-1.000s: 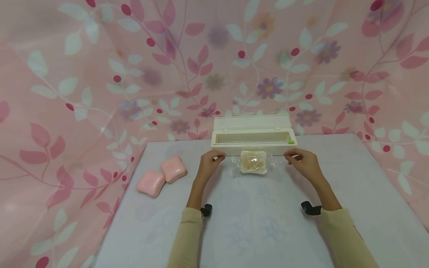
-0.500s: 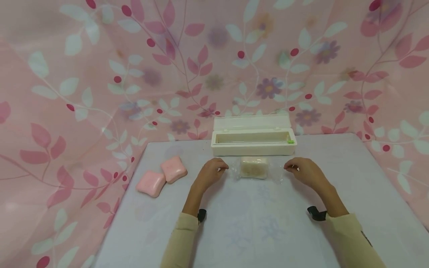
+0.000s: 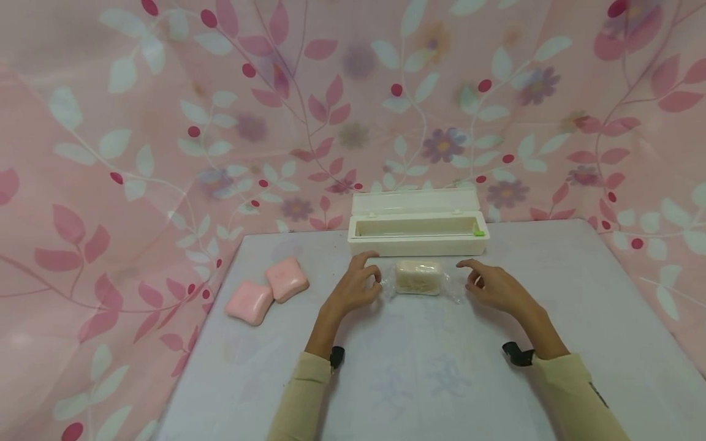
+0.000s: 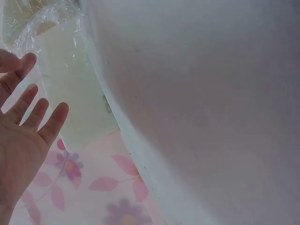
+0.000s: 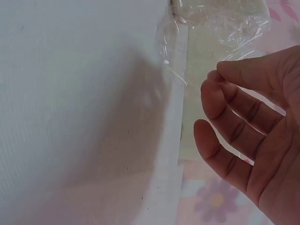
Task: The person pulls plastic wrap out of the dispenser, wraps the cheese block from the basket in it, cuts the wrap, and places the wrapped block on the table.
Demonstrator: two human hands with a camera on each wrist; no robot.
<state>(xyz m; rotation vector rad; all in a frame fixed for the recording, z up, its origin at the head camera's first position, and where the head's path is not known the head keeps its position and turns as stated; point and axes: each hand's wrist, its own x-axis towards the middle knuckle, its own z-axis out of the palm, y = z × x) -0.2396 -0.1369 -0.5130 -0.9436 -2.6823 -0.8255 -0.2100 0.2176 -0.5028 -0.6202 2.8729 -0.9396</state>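
A cream bar of soap [image 3: 418,277] lies on the table, wrapped in clear plastic film [image 3: 453,288] whose crinkled ends stick out left and right. My left hand [image 3: 355,286] is just left of the wrap, its fingers spread and holding nothing. In the left wrist view those fingers [image 4: 54,122] are apart from the film. On the other side, my right hand [image 3: 496,288] is close to the right film end, index finger stretched out and the others loosely bent. The right wrist view has the film [image 5: 166,58] beyond the relaxed fingertips [image 5: 206,133].
Behind the soap stands a long white box [image 3: 417,247] with its lid [image 3: 415,201] raised and a small green piece [image 3: 478,233] at its right end. Two pink cushion-shaped soaps [image 3: 287,279] lie at the left. A pink floral cloth hangs behind the table [image 3: 408,380].
The wrapped soap came down toward me from in front of the box and turned so its side shows. Both hands have let go of the film ends, their fingers opening.
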